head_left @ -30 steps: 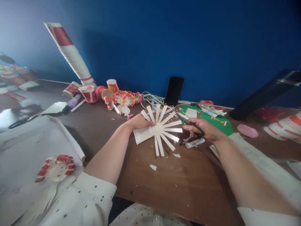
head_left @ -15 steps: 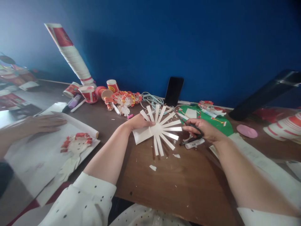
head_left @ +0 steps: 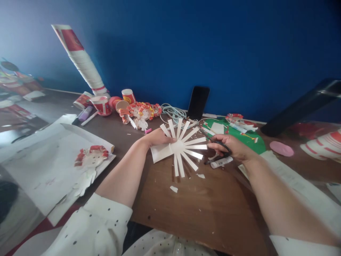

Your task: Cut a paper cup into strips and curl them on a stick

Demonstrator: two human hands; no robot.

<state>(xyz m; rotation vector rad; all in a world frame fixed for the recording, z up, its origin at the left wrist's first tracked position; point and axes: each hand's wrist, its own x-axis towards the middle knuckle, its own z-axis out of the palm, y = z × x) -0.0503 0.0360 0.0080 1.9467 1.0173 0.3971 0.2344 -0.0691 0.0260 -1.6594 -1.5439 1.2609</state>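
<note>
Left hand (head_left: pixel 156 138) pinching white fringed paper (head_left: pixel 180 146) under its thumb, right hand (head_left: pixel 231 145) gripping scissors (head_left: pixel 207 136) beside strips (head_left: pixel 195 147)

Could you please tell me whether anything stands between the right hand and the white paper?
Nothing visible does, apart from the scissors that the right hand itself holds beside the strips of the white paper.

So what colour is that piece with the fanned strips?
The fanned piece in the left hand is white, best seen in the head view.
</note>
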